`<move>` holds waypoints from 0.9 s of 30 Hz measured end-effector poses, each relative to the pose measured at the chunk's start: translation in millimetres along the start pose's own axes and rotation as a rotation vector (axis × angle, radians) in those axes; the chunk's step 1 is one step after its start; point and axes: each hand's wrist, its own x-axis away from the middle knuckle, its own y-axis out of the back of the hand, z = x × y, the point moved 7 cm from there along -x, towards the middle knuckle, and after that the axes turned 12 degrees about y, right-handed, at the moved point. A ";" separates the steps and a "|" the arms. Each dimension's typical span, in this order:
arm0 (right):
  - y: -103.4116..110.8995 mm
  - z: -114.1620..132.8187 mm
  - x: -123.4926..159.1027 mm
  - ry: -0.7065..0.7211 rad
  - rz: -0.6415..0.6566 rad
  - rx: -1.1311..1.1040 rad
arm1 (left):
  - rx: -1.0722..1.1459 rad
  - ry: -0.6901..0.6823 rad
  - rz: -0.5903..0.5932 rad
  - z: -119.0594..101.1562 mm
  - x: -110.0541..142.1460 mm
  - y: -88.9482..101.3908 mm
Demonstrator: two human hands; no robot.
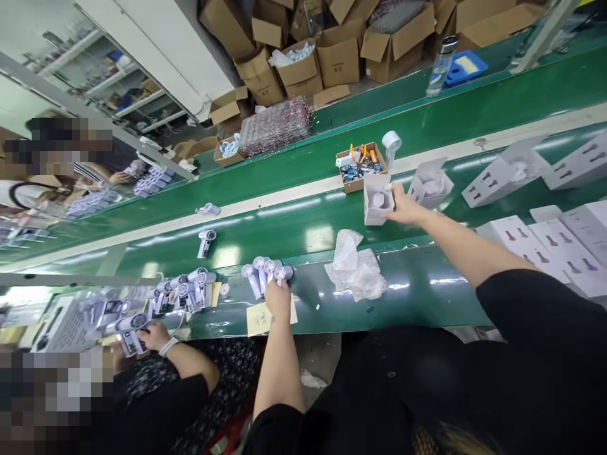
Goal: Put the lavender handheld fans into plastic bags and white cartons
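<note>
My left hand (278,301) is closed on the handle of a lavender handheld fan (283,273), at the right end of a small cluster of similar fans (260,264) by the near edge of the bench. Under my wrist lies a yellow paper (258,319) with handwriting. Over on the green belt, my right hand (404,207) grips the right side of an open white box (375,218), with something pale and round inside it. Crumpled clear bubble bags (358,272) lie on the bench between my hands.
More open white boxes (493,180) stand to the right, beside printed boxes (516,237). Behind my box sits a carton of cables (353,185) and a white tape roll (391,140). A co-worker's hand (155,335) handles a fan at left. A lone fan (205,243) lies on the belt.
</note>
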 end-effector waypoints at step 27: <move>-98.6 62.6 171.1 -0.913 -0.605 -1.250 | 0.105 -0.695 0.633 -205.5 59.6 -123.3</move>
